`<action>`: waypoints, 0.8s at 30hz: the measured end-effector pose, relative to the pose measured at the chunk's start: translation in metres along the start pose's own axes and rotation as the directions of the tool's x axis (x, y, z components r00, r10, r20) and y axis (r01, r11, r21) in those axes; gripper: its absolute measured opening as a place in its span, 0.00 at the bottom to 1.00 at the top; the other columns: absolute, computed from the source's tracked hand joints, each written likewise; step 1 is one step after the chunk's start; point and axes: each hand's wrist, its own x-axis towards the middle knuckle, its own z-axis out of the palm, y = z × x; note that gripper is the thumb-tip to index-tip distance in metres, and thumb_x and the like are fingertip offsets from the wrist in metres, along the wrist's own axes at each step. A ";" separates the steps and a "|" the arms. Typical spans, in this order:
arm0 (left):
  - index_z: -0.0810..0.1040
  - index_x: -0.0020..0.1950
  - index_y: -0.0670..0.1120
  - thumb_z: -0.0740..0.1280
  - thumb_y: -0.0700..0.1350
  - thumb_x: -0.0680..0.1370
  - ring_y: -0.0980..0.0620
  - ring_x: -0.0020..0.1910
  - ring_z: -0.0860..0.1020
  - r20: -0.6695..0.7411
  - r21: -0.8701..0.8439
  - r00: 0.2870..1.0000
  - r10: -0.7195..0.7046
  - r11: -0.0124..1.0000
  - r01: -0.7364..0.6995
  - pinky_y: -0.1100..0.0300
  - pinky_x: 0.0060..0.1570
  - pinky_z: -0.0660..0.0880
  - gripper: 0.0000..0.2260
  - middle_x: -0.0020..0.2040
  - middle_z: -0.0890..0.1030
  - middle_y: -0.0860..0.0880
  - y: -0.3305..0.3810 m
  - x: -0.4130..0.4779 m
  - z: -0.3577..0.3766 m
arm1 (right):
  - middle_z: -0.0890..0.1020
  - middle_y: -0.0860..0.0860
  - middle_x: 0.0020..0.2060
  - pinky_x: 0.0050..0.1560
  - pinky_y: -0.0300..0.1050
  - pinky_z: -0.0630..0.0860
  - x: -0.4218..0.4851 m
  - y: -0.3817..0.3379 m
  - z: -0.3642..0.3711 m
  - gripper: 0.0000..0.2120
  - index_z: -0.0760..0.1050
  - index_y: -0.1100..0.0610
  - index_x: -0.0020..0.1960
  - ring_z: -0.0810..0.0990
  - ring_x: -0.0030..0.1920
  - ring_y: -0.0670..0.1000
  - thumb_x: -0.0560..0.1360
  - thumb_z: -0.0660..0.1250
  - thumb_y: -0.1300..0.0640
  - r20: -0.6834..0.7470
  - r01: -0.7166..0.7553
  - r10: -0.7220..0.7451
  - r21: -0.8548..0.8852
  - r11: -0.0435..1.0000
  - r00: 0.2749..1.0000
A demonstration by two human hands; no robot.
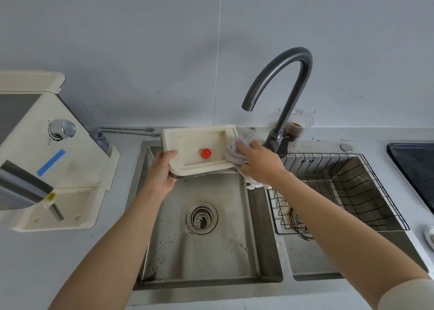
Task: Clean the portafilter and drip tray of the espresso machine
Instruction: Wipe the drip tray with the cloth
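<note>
Gripping drip tray [187, 142] left hand [160, 173]; right hand [259, 162] presses cloth [234, 155].

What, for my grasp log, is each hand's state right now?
Left hand: holds the drip tray by its left edge.
Right hand: grips the cloth against the tray's right end.

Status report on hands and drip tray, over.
Left hand grips cream plastic drip tray over steel sink. Right hand holds white cloth against its right end. Nothing blocking.
</note>
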 end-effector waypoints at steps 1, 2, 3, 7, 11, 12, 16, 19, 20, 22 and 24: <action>0.67 0.63 0.44 0.64 0.40 0.73 0.49 0.48 0.77 -0.003 -0.003 1.000 -0.010 1.000 0.010 0.60 0.32 0.81 0.18 0.55 0.77 0.46 -0.001 0.001 -0.001 | 0.72 0.55 0.56 0.41 0.45 0.72 0.000 0.001 -0.003 0.21 0.61 0.51 0.66 0.77 0.51 0.58 0.76 0.60 0.48 0.006 -0.003 0.003 0.000 1.000 1.000; 0.67 0.62 0.44 0.61 0.39 0.76 0.50 0.47 0.78 0.000 -0.004 1.000 -0.026 1.000 0.026 0.61 0.32 0.81 0.14 0.53 0.78 0.47 -0.002 0.001 -0.002 | 0.73 0.54 0.56 0.41 0.44 0.71 0.000 0.002 -0.006 0.20 0.63 0.50 0.66 0.77 0.51 0.57 0.76 0.60 0.49 -0.013 -0.009 0.009 0.017 1.000 1.000; 0.68 0.60 0.45 0.60 0.39 0.77 0.50 0.45 0.79 0.011 -0.002 0.999 -0.049 0.999 0.049 0.61 0.32 0.81 0.11 0.50 0.79 0.48 -0.002 0.001 -0.002 | 0.74 0.53 0.56 0.42 0.44 0.71 0.001 0.002 -0.011 0.20 0.64 0.49 0.67 0.77 0.52 0.56 0.75 0.61 0.51 -0.047 -0.010 0.013 0.056 0.998 0.999; 0.68 0.66 0.42 0.66 0.45 0.72 0.49 0.49 0.80 0.101 0.060 0.986 -0.130 0.990 0.124 0.59 0.40 0.82 0.24 0.55 0.79 0.44 -0.002 -0.002 0.001 | 0.77 0.58 0.56 0.46 0.50 0.76 0.008 -0.005 -0.023 0.23 0.70 0.55 0.67 0.77 0.54 0.60 0.73 0.66 0.56 -0.239 0.285 -0.235 0.201 0.937 0.942; 0.74 0.58 0.45 0.65 0.47 0.67 0.52 0.43 0.83 0.234 0.165 0.959 -0.159 0.979 0.122 0.60 0.41 0.80 0.20 0.48 0.82 0.47 -0.002 -0.002 0.009 | 0.72 0.56 0.64 0.49 0.55 0.75 0.018 -0.014 -0.025 0.21 0.69 0.54 0.68 0.72 0.60 0.59 0.75 0.61 0.60 -0.081 0.396 -0.394 0.014 0.918 0.916; 0.76 0.55 0.45 0.64 0.47 0.68 0.53 0.41 0.83 0.272 0.177 0.947 -0.169 0.976 0.123 0.60 0.40 0.80 0.16 0.45 0.83 0.48 -0.002 -0.002 0.011 | 0.70 0.55 0.65 0.50 0.53 0.74 0.021 -0.016 -0.025 0.21 0.69 0.53 0.68 0.71 0.61 0.58 0.76 0.60 0.60 -0.044 0.403 -0.403 -0.012 0.915 0.914; 0.75 0.55 0.44 0.62 0.46 0.69 0.53 0.39 0.84 0.315 0.179 0.932 -0.178 0.976 0.126 0.61 0.36 0.81 0.16 0.42 0.85 0.49 -0.005 -0.002 0.010 | 0.68 0.53 0.68 0.49 0.48 0.68 0.028 -0.024 -0.023 0.21 0.69 0.47 0.68 0.69 0.60 0.58 0.77 0.57 0.61 0.036 0.471 -0.471 -0.148 0.870 0.882; 0.73 0.55 0.44 0.63 0.43 0.71 0.54 0.37 0.83 0.291 0.163 0.941 -0.174 0.978 0.130 0.62 0.34 0.80 0.14 0.42 0.83 0.48 -0.005 -0.003 0.012 | 0.75 0.55 0.62 0.43 0.48 0.70 0.028 -0.029 -0.024 0.21 0.74 0.47 0.64 0.74 0.52 0.60 0.74 0.60 0.62 0.035 0.531 -0.534 -0.180 0.828 0.845; 0.74 0.54 0.44 0.63 0.43 0.72 0.54 0.37 0.83 0.295 0.163 0.941 -0.167 0.979 0.122 0.62 0.34 0.80 0.12 0.41 0.84 0.49 -0.005 -0.003 0.012 | 0.79 0.56 0.56 0.38 0.48 0.73 0.028 -0.030 -0.024 0.20 0.78 0.48 0.59 0.77 0.45 0.61 0.71 0.62 0.63 0.034 0.543 -0.545 -0.166 0.823 0.838; 0.73 0.57 0.42 0.65 0.44 0.69 0.52 0.41 0.82 0.263 0.172 0.953 -0.148 0.980 0.104 0.61 0.36 0.79 0.17 0.44 0.83 0.48 -0.003 -0.004 0.014 | 0.80 0.56 0.54 0.36 0.49 0.75 0.030 -0.025 -0.022 0.19 0.78 0.48 0.58 0.78 0.42 0.61 0.70 0.64 0.63 0.015 0.526 -0.533 -0.183 0.831 0.846; 0.68 0.65 0.43 0.67 0.44 0.66 0.49 0.47 0.79 0.190 0.153 0.973 -0.134 0.983 0.106 0.59 0.38 0.78 0.27 0.53 0.78 0.44 -0.003 -0.004 0.014 | 0.72 0.55 0.63 0.47 0.52 0.73 0.030 -0.021 -0.020 0.20 0.70 0.47 0.67 0.73 0.54 0.60 0.77 0.58 0.60 0.044 0.443 -0.444 -0.206 0.873 0.895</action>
